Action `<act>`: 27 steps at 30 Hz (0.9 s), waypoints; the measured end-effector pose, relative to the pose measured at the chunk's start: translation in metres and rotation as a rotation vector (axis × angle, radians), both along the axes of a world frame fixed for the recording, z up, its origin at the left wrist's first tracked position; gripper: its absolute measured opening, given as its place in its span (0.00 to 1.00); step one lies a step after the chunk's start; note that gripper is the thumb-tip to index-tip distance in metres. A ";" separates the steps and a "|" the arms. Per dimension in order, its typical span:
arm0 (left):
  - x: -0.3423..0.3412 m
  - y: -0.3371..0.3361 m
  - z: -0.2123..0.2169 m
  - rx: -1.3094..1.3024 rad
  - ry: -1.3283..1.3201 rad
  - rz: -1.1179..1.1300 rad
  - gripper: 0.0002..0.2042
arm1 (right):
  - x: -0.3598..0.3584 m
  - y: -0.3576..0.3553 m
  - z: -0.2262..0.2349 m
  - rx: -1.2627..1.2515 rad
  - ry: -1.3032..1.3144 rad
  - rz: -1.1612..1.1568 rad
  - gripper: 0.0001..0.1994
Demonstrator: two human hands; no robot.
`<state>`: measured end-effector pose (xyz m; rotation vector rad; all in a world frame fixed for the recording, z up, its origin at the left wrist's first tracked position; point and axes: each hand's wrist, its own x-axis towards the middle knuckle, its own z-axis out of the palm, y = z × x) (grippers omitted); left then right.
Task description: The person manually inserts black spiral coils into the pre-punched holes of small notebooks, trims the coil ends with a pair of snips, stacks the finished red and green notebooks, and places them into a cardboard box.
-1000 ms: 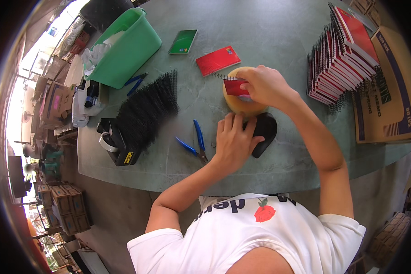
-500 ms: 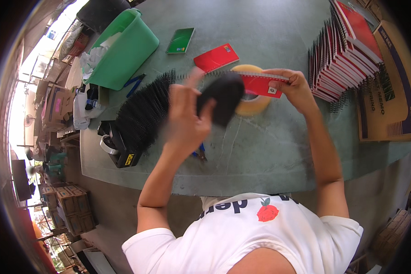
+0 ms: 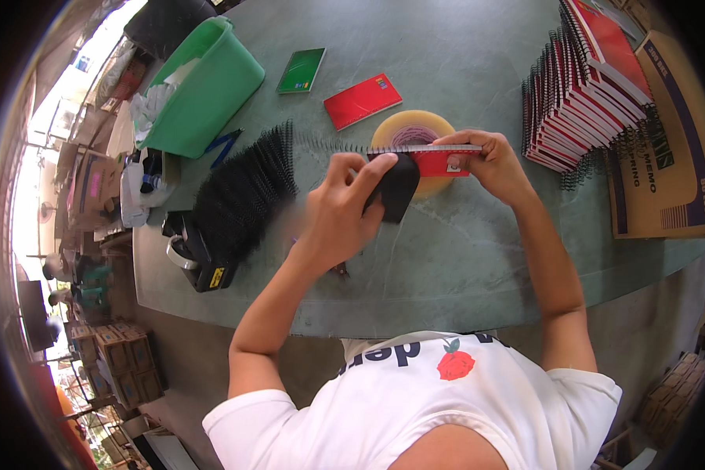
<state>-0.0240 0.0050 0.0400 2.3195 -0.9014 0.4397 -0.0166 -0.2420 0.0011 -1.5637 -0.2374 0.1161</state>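
Note:
My right hand [image 3: 486,164] pinches the right end of a small red notebook [image 3: 432,164], its white page edge uppermost. A black wire spiral [image 3: 345,147] runs along that edge and sticks out well past its left end. My left hand [image 3: 345,204] is closed on a flat black piece with a rounded end [image 3: 395,192]; I cannot make out its kind. One of the left fingertips rests close to the spiral, by the notebook's left end. Beneath the notebook lies a roll of clear yellowish tape [image 3: 384,129].
Many black spirals [image 3: 243,188] fan out at left, beside a black tape dispenser [image 3: 204,254]. Behind stand a green tub [image 3: 227,86], a green notebook [image 3: 301,70] and a red notebook [image 3: 362,101]. Spiral notebooks [image 3: 587,110] are stacked at right by a cardboard box [image 3: 666,172].
The black piece, blurred and higher before, is now steadier and lower against the notebook's left end. My left hand has moved slightly right, its raised finger now down by the spiral.

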 end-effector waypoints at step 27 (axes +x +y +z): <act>0.013 -0.032 0.039 -0.363 -0.297 0.075 0.18 | -0.013 0.004 -0.016 0.037 0.039 -0.083 0.13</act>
